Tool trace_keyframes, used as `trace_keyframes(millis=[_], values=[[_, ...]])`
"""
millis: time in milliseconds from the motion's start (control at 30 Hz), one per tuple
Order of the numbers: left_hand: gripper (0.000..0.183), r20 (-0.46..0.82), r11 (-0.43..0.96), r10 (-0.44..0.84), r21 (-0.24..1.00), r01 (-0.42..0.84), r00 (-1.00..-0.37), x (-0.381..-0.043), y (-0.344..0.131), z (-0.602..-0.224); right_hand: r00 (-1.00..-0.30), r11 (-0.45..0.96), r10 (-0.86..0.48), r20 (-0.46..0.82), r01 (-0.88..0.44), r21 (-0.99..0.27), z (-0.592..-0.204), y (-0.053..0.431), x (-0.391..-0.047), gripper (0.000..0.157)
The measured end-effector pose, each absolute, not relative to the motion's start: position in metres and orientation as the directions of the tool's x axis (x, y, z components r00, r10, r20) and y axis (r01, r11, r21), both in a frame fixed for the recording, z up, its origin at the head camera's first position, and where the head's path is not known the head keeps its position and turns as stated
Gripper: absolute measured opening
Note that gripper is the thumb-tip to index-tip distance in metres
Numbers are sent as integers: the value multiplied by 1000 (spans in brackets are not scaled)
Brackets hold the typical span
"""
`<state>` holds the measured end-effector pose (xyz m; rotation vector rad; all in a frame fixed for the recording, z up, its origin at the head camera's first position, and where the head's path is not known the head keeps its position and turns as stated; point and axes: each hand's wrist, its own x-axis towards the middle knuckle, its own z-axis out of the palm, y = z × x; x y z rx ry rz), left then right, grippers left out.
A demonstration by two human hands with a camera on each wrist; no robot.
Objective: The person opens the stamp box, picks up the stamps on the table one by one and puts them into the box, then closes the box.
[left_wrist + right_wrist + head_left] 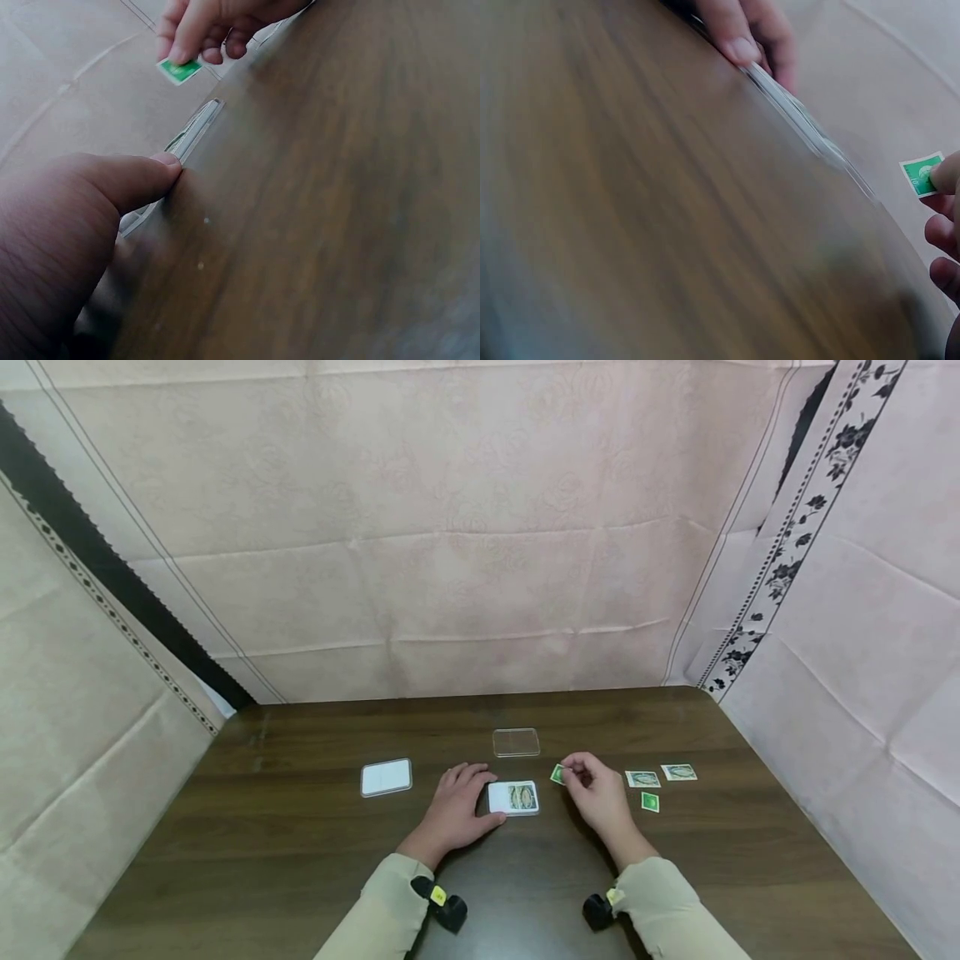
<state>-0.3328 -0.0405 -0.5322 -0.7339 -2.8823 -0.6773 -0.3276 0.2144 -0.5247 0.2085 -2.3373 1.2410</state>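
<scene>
A small green stamp with a white border [922, 175] is pinched between the thumb and fingers of my right hand [597, 793]. That stamp is held up just right of a flat clear plastic case [498, 798] with a white inside. Two larger pale stamps [522, 797] lie side by side in the case's right part. My left hand [459, 806] holds the case at its left end, thumb [154, 180] on the near edge and fingers at the far edge. In the left wrist view the case shows edge-on.
A clear lid [516, 742] lies behind the case. Off to the left is another flat white case [386, 777]. On the right lie two pale stamps, one nearer [642, 779] and one farther right [678, 772], plus a green stamp [650, 802]. Cloth hangs around the wooden table [300, 860].
</scene>
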Motion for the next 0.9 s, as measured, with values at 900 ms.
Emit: trace_keyframes(millis=[900], values=[[58, 180, 783, 459, 381, 492, -870, -335, -40, -530, -858, 607, -265, 440, -502, -616, -518, 148, -325, 9]])
